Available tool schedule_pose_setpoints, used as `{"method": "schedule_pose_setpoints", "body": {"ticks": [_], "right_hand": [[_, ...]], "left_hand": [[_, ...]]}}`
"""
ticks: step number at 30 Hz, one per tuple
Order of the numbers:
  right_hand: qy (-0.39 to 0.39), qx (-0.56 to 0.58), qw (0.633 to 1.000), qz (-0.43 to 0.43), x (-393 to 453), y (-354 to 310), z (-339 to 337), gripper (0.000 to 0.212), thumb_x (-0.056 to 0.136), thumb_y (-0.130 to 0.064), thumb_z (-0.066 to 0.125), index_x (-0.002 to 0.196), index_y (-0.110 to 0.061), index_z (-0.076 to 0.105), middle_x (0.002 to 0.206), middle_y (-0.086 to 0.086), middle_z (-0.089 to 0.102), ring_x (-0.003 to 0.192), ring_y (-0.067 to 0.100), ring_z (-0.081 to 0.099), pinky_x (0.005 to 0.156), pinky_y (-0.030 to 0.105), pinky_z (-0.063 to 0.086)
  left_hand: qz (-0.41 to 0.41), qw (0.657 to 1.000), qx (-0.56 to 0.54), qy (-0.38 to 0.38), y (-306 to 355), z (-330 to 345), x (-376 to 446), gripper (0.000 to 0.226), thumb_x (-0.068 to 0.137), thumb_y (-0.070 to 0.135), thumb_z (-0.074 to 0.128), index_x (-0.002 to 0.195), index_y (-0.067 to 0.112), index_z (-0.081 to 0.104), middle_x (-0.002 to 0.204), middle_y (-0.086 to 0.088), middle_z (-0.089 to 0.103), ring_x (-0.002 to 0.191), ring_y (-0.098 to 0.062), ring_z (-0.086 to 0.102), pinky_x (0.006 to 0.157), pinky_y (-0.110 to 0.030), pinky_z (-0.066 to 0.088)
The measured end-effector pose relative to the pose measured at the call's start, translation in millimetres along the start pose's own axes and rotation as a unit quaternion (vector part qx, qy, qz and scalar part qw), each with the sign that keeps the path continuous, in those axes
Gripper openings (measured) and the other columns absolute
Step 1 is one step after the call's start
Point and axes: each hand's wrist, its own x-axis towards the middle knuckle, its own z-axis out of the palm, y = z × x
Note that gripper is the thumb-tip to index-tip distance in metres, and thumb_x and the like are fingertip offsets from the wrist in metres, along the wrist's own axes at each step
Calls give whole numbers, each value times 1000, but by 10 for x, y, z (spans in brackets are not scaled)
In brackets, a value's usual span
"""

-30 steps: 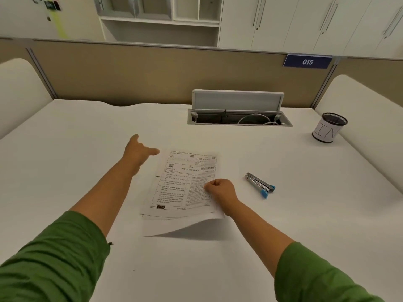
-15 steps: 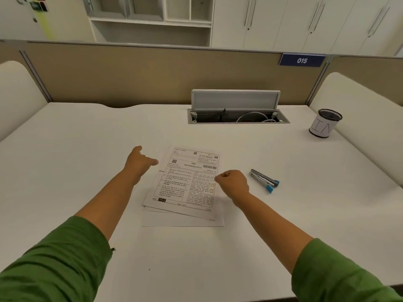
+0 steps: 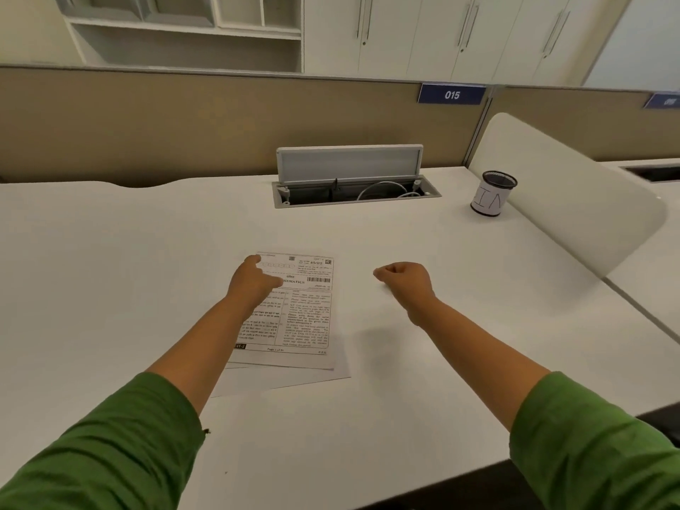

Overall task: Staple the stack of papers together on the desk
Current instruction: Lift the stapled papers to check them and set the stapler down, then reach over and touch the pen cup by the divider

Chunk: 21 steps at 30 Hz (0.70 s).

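Note:
A stack of printed papers [image 3: 307, 318] lies on the white desk [image 3: 128, 274], its lower sheets fanned out slightly at the bottom. My left hand [image 3: 254, 281] rests on the stack's top left corner, fingers down on the top sheet and thumb spread. To the right of the stack, my right hand [image 3: 404, 281] is closed into a fist on the desk, where the stapler lay a moment ago. The stapler itself is hidden under that fist.
An open cable box [image 3: 353, 189] with its lid up is set into the desk behind the papers. A black mesh cup [image 3: 491, 195] with a white label stands at the back right, next to a white side divider [image 3: 559, 200]. A tan partition closes the back.
My right hand let go of the papers' right edge and moved right onto the stapler, which is no longer visible. My left hand shifted onto the stack's top left corner.

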Motion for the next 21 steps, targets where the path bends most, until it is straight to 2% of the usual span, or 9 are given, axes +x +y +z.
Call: {"method": "schedule_pose_setpoints", "body": {"ticks": [2, 4, 11, 17, 21], "right_hand": [[-4, 28, 1000, -2, 69, 26, -120, 11, 79, -19, 68, 72, -10, 67, 71, -3, 63, 69, 12, 57, 50, 17, 41], [1, 52, 999, -11, 165, 56, -256, 12, 78, -17, 69, 66, -15, 66, 69, -7, 63, 65, 6, 58, 48, 11, 42], [-7, 43, 999, -19, 754, 262, -953, 6, 79, -19, 68, 78, -13, 68, 80, -4, 64, 76, 7, 56, 66, 21, 42], [-27, 27, 999, -36, 1410, 442, -1669, 7, 76, -20, 71, 71, -16, 68, 73, -11, 63, 70, 3, 55, 57, 18, 40], [-28, 4, 999, -36, 1769, 487, -2062, 10, 73, -21, 72, 67, -14, 67, 55, -9, 55, 52, 8, 45, 49, 20, 35]], "left_hand": [[3, 1000, 15, -3, 47, 116, 10, 74, 80, 8, 67, 142, 10, 27, 140, -17, 42, 118, -32, 50, 88, -34, 42], [5, 1000, 26, -5, 106, 260, 31, 73, 80, 9, 67, 142, 11, 28, 142, -17, 42, 119, -32, 49, 88, -35, 41], [23, 998, 63, 9, 471, 1079, 179, 70, 81, 12, 66, 141, 11, 31, 141, -16, 43, 122, -32, 48, 94, -35, 41], [37, 995, 89, 14, 924, 2080, 299, 67, 82, 15, 65, 140, 13, 32, 142, -14, 43, 126, -30, 45, 103, -38, 37], [68, 991, 116, 18, 1220, 2671, 386, 64, 83, 18, 63, 140, 14, 33, 141, -13, 44, 124, -29, 46, 96, -33, 39]]}}
